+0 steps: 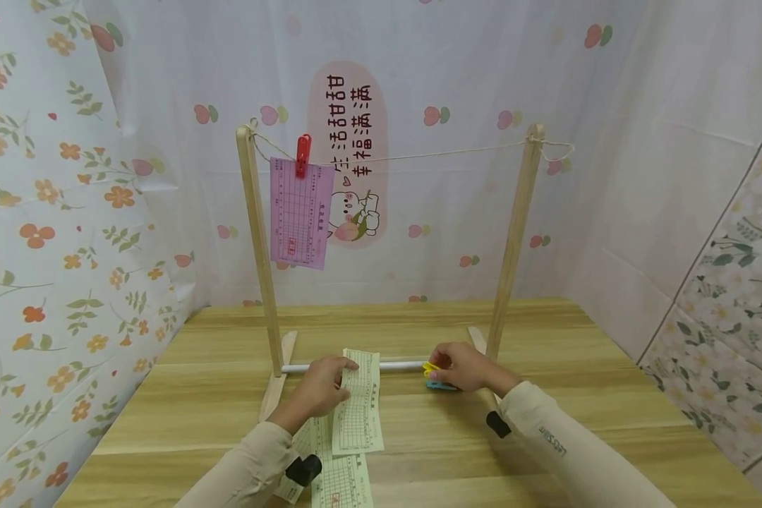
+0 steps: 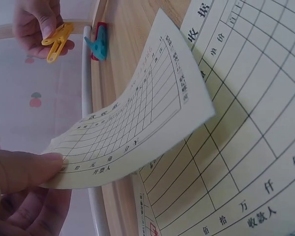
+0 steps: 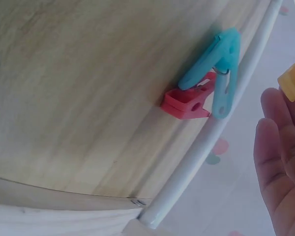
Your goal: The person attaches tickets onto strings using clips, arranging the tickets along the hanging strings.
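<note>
My left grip [image 1: 322, 386] has a pale green slip [image 1: 360, 420] pinched at its edge, thumb on the upper face, fingers under. Slip is raised and bent in a curve over other green slips [image 1: 351, 471], which lie overlapping on the table [image 1: 165, 430], near side, left of middle. Its far end crosses in front of the white rod [image 1: 398, 365] in the head view.

My right grip [image 1: 471, 368] has a yellow clip [image 2: 59, 40] pinched between thumb and fingers, near the rod's right part, apart from the slip. Just beside the rod on the table: teal clip [image 3: 202, 64], tilted over a pinkish-red clip [image 3: 173, 104]; can't tell if teal touches the rod.

Rod runs low between two wooden posts, left post [image 1: 258, 254] and right post [image 1: 516, 243]. String [image 1: 419, 156] tied across their tops. Purple slip [image 1: 298, 222] hangs from it near the left post, held at its top edge by a red clip [image 1: 302, 156]. Beige sleeves on both arms. Patterned curtain [image 1: 432, 63] behind, fruit prints plus a pink panel with writing.
</note>
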`<state>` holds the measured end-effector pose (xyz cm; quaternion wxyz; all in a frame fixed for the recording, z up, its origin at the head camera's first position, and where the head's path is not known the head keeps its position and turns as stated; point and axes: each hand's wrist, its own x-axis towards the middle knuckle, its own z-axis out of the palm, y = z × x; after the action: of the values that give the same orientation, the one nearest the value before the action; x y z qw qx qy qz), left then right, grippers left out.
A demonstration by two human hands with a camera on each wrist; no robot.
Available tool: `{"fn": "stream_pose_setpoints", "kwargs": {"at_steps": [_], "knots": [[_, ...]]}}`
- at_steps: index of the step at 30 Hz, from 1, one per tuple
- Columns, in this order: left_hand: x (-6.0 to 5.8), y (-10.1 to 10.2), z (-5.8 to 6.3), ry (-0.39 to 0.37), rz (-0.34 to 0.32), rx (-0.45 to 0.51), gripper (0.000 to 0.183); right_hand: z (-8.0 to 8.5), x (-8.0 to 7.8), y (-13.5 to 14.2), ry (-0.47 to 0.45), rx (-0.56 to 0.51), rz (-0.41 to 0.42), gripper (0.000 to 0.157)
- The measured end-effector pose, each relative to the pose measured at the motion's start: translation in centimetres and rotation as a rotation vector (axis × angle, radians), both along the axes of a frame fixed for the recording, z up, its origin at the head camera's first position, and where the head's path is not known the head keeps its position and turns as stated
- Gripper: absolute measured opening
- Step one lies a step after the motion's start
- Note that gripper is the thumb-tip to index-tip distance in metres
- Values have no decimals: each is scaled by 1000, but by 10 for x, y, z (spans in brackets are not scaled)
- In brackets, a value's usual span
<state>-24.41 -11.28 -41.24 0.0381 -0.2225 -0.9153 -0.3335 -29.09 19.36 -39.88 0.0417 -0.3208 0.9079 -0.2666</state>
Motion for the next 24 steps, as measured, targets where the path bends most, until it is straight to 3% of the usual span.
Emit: {"fn": "stream_pose_setpoints", "kwargs": {"at_steps": [14, 24], "knots": [[1, 2, 4, -19, 7, 24, 49, 15, -3, -5, -19, -21, 0, 19], [-1, 3, 7, -113, 36, 106, 55, 22, -3, -9, -92, -56, -39, 20]]}}
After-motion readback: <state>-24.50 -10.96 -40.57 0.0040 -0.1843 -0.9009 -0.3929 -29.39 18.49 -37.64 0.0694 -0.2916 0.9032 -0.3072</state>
